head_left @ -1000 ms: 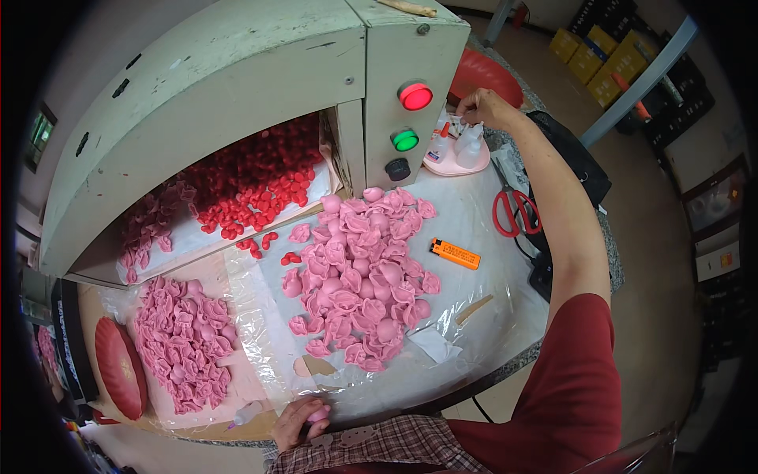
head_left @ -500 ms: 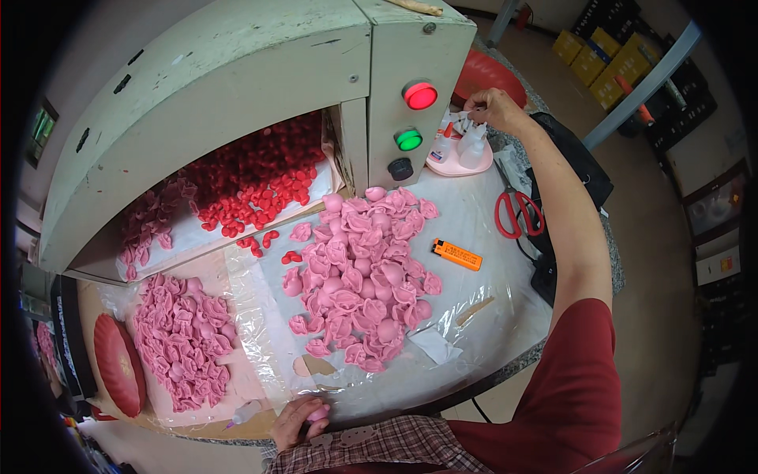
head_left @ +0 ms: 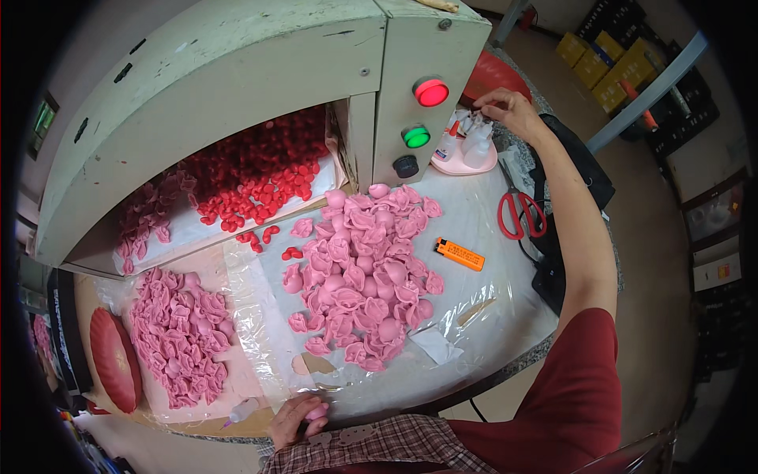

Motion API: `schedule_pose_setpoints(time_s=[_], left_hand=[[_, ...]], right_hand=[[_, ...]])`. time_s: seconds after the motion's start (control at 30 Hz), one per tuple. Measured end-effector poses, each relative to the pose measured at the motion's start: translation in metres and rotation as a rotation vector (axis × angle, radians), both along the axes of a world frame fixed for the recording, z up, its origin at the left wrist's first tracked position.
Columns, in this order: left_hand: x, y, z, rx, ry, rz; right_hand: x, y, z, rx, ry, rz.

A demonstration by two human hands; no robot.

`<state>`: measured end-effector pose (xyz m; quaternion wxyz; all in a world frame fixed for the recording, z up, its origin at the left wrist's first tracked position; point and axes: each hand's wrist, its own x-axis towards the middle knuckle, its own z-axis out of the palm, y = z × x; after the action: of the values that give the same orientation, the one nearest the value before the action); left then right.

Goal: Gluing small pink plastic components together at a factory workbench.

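At the table's front edge my left hand [head_left: 294, 420] is closed around a pink ball [head_left: 317, 411]. My right arm reaches far to the right. There my right hand [head_left: 515, 113], fingers bent together, is just above small white bottles [head_left: 477, 150] on a pink tray [head_left: 454, 164]; what its fingertips hold, if anything, is hidden. A large heap of pink petal-shaped pieces and balls [head_left: 367, 276] covers the middle of the plastic-covered table. Another pink heap [head_left: 180, 336] lies to the left.
A grey-green arched machine [head_left: 237, 95] with red pieces [head_left: 260, 193] inside its opening stands behind the heaps. An orange lighter [head_left: 459, 254] and red-handled scissors [head_left: 521, 215] lie to the right. Red fluted dishes stand at the far left [head_left: 115, 359] and back right [head_left: 497, 77].
My right hand has lifted slightly and its fingers have shifted above the bottles. My left hand keeps the pink ball in the same place. The whole view has shifted a little.
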<state>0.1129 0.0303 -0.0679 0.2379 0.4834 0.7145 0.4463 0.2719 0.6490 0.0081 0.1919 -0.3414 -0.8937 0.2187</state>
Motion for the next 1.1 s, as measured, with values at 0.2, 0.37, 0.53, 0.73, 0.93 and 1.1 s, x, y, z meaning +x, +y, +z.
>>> schedule_pose_setpoints(time_s=[0.2,0.37,0.53,0.73,0.93,1.1], left_hand=[[-0.006,-0.004,-0.006,0.025,0.071,-0.082],[-0.004,-0.001,-0.002,0.001,0.107,-0.084],[-0.006,0.001,-0.001,0.010,0.136,-0.099],[-0.007,0.002,-0.001,0.014,0.143,-0.112],[-0.003,0.002,0.002,-0.008,0.108,-0.076],[-0.004,0.000,-0.001,-0.003,0.083,-0.045]], right_hand=[[0.028,-0.024,-0.002,-0.238,0.012,-0.015],[0.031,-0.047,-0.005,-0.333,-0.132,0.127],[0.017,-0.055,-0.007,-0.109,-0.262,-0.068],[0.002,-0.067,-0.001,-0.057,-0.293,-0.109],[-0.005,-0.076,0.000,-0.159,-0.271,0.019],[0.015,-0.056,-0.003,-0.530,-0.018,0.140]])
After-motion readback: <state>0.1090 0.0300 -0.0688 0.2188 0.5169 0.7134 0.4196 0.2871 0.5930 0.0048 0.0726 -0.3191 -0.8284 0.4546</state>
